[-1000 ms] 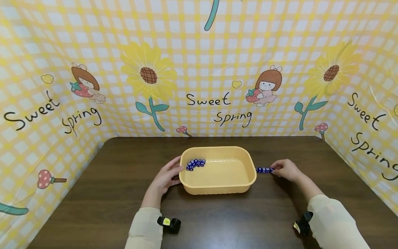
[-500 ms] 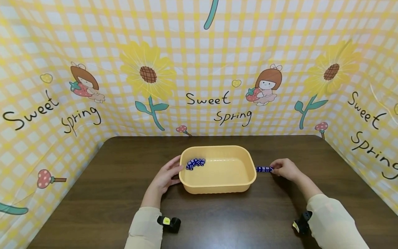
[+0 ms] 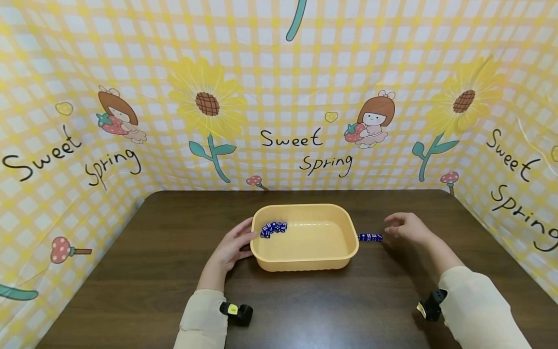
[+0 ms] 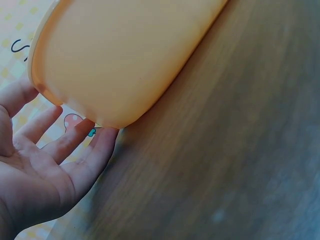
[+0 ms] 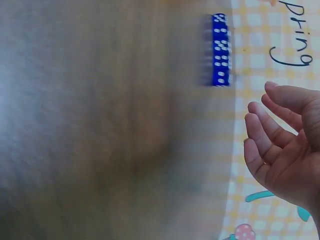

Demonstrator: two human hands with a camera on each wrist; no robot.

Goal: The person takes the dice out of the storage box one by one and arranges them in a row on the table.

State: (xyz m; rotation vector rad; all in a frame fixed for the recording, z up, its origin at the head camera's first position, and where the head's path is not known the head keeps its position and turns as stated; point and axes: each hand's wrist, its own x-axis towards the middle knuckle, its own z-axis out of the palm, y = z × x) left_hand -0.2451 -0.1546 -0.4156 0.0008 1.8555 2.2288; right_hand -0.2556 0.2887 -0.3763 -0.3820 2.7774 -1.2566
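Left hand point(image 3: 232, 247) is pretty open, relaxed fingers touching the end of a yellow tub point(image 3: 305, 265) with blue dice point(image 3: 273, 229) bunched at its left end. Just right of it, a dice row point(image 3: 370, 237) on the table point(image 3: 305, 310), then the right hand point(image 3: 409, 228), half-open, holding nothing.

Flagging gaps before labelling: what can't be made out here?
- Exact count of blue dice in the yellow tub: head view, clumped and too small; left wrist view, tub wall hides them.
- Bottom faces of the dice row: right wrist view, hidden against the tabletop.
- Tabletop grain: right wrist view, blurred.
- Rear of right hand: right wrist view, cut off by right edge.
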